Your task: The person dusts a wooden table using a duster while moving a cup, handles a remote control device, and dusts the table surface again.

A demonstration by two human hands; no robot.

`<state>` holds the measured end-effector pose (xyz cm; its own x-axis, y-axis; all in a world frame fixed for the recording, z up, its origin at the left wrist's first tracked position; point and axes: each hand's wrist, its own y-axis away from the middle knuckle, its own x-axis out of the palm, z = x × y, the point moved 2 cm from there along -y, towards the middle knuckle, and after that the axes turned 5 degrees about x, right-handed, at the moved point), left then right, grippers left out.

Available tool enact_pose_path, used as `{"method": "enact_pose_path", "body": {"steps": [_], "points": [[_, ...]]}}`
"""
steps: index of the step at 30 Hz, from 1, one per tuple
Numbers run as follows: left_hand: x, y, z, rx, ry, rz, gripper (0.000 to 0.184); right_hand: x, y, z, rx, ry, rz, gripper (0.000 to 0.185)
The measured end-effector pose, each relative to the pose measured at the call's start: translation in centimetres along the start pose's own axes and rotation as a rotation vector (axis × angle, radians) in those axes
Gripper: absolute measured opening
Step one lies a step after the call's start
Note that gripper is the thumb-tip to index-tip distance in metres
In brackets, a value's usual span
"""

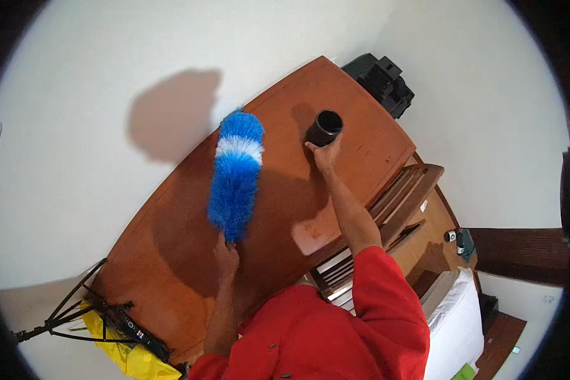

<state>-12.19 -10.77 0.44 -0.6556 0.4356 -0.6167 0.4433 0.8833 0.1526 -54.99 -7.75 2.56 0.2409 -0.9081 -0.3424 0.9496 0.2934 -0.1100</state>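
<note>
My left hand (227,254) is closed around the handle of a fluffy duster (234,183), blue with a white band near its far end. The duster points away from me over the wooden table (285,253), close to the wall side. Farther right, my right hand (326,152) grips a dark cylindrical cup (325,128) near its lower part. The cup's open mouth faces up toward me, and its inside looks dark. Whether the cup touches the tabletop, I cannot tell.
Slatted wooden chairs (405,196) stand along the table's right side. Black equipment (380,82) sits beyond the far corner. A black tripod (60,320), a remote control (136,332) and a yellow bag (130,361) are at lower left. White bedding (459,329) lies at lower right.
</note>
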Motion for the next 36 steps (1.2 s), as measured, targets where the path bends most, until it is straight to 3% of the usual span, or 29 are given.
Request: {"method": "enact_pose_path", "body": {"steps": [4, 7, 11, 16, 20, 25, 29, 36], "points": [[0.2, 0.0, 0.6, 0.024, -0.044, 0.003, 0.049, 2.3, -4.0, -0.9, 0.01, 0.052, -0.011, 0.102], [0.7, -0.1, 0.5, 0.161, -0.045, -0.12, 0.049, 3.7, -6.6, -1.3, 0.003, 0.083, -0.029, 0.105], [1.2, 0.1, 3.0, 0.178, -0.174, -0.079, 0.048, 4.9, -9.4, -1.1, 0.022, 0.091, -0.035, 0.102], [0.9, -0.1, 0.3, 0.191, -0.032, -0.138, 0.048, 5.0, -11.2, -1.0, 0.058, 0.09, -0.065, 0.101], [0.8, -0.2, 0.3, 0.166, -0.124, -0.097, 0.051, 4.7, -12.3, -2.3, 0.086, 0.119, -0.094, 0.102], [1.2, -0.4, 1.3, 0.29, -0.133, -0.134, 0.051, 3.7, -12.2, -3.5, 0.086, 0.142, -0.092, 0.106], [1.1, -0.1, 1.2, 0.066, -0.117, -0.047, 0.045, 3.2, -9.9, -2.7, 0.074, 0.137, -0.062, 0.106], [1.0, -0.1, 0.4, 0.164, -0.096, -0.096, 0.049, 2.5, -2.7, -2.4, 0.037, 0.087, 0.11, 0.101]]}}
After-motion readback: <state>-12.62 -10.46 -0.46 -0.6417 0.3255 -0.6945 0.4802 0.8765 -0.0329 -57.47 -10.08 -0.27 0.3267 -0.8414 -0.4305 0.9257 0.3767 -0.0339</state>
